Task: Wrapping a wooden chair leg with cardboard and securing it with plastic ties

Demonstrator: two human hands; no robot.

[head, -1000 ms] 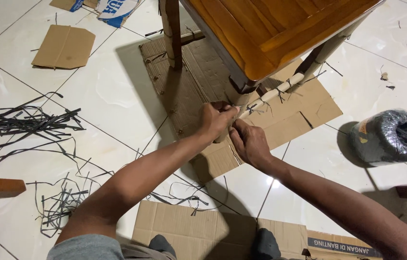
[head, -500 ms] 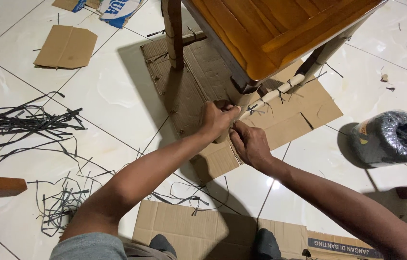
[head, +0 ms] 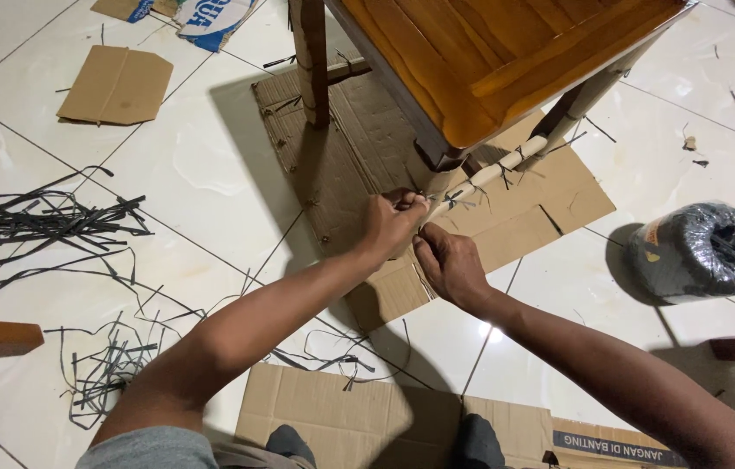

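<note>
A wooden chair (head: 506,52) with an orange-brown seat stands on flattened cardboard (head: 359,148). Its near front leg and the lower rung (head: 506,165) are wrapped in pale paper tied with dark strips. My left hand (head: 392,221) is closed around the wrapped leg just below the seat corner, fingertips pinching a dark strip. Touching it from the right, my right hand (head: 450,260) grips the same leg slightly lower, fingers curled. The leg itself is mostly hidden behind both hands.
Loose black plastic strips (head: 46,221) lie scattered on the white tiles at left. A roll of dark strapping in clear wrap (head: 702,247) sits at right. More cardboard pieces (head: 115,82) lie at the far left and under my knees (head: 359,417).
My left hand has shifted slightly upward on the leg and its fingers now pinch at the strip near the seat corner. The right hand has barely moved.
</note>
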